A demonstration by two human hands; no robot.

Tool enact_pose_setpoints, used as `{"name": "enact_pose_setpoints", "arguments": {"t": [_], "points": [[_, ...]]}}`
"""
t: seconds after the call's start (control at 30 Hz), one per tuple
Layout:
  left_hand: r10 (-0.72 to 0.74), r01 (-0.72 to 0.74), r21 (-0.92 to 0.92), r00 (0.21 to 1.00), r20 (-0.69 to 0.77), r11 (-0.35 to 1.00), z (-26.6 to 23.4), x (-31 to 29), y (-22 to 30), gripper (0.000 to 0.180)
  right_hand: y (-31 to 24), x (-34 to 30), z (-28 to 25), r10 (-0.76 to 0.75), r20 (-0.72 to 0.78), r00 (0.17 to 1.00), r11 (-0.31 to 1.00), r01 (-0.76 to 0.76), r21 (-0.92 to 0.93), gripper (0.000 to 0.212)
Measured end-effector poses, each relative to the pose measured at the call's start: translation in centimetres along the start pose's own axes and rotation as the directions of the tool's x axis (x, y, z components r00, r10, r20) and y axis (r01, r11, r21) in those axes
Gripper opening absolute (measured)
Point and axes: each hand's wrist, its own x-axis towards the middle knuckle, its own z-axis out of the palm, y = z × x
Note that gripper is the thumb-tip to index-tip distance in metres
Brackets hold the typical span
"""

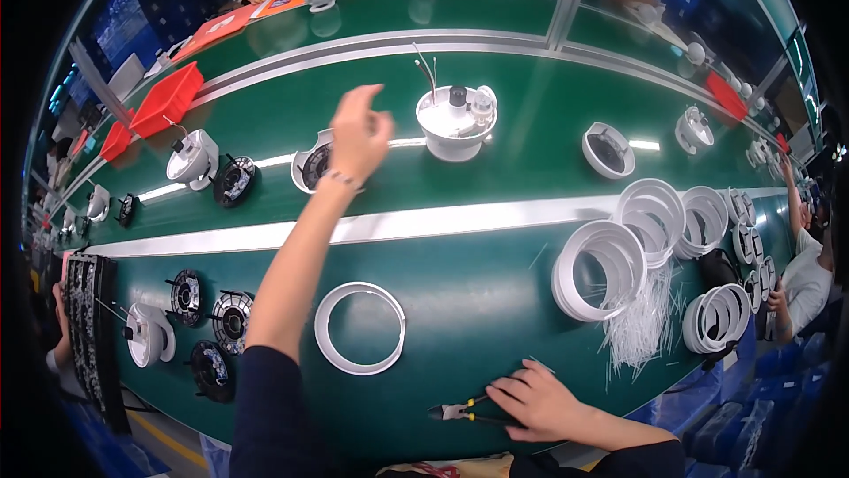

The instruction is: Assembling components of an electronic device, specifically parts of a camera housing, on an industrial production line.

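My left hand [358, 137] reaches out over the far green belt, fingers apart and holding nothing. Right beneath it sits a white round housing [301, 175] with a dark part inside, partly covered by the hand. To its right stands a white dome-shaped camera body [454, 144], with a black cylinder, a clear part and wires on top. Near the front edge, my right hand [535, 405] is closed over the handles of side cutters [455, 412], whose jaws point left. A white plastic ring [322, 329] lies flat on the near surface between my arms.
Stacked white rings [566, 288] stand at right beside a pile of thin white strips [641, 328]. Black round modules [232, 321] and a white camera body [150, 336] lie left. Red bins [168, 99] line the far left. Other people work across and at right.
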Motion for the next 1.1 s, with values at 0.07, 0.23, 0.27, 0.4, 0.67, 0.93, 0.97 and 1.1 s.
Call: {"name": "enact_pose_setpoints", "arguments": {"t": [0.07,0.23,0.27,0.4,0.67,0.93,0.97,1.1], "points": [[0.089,-0.078,0.464,0.996,-0.001,0.883,5.4,0.4,-3.8,0.053,-0.3,-0.6,-0.7,0.1,-0.135,0.986,0.977,-0.072,0.201,0.055],[-0.598,0.77,-0.208,0.609,0.521,0.603,8.3,1.0,-0.2,0.047,0.7,-2.8,-5.0,0.376,-0.306,0.875,0.673,-0.031,0.739,0.056],[-0.548,0.764,-0.264,0.617,0.565,0.588,7.8,0.2,0.3,0.046,0.8,-3.5,-6.7,0.421,-0.356,0.834,0.701,-0.051,0.711,0.058],[-0.39,0.791,-0.346,0.566,0.726,0.504,3.1,-4.3,4.3,0.047,1.6,-3.8,-14.3,0.248,-0.66,0.709,0.968,-0.216,0.131,0.067],[-0.317,0.655,-0.097,0.483,0.816,0.749,-3.0,-10.1,9.2,0.043,8.4,4.9,-21.5,-0.047,-0.307,0.951,0.945,-0.058,-0.322,0.062],[0.249,-0.276,-0.018,0.835,0.491,0.961,-1.4,-9.8,9.4,0.021,11.8,9.8,-19.5,-0.03,-0.051,0.998,0.946,0.012,-0.323,0.058],[0.249,-0.273,-0.023,0.837,0.487,0.962,-1.3,-9.8,9.1,0.016,11.8,10.1,-19.3,-0.054,-0.044,0.998,0.95,0.038,-0.311,0.058],[0.206,-0.164,-0.141,0.901,0.381,0.976,-0.8,-9.3,8.9,0.01,12.0,10.5,-19.0,-0.076,-0.036,0.996,0.955,0.062,-0.29,0.057]]}}
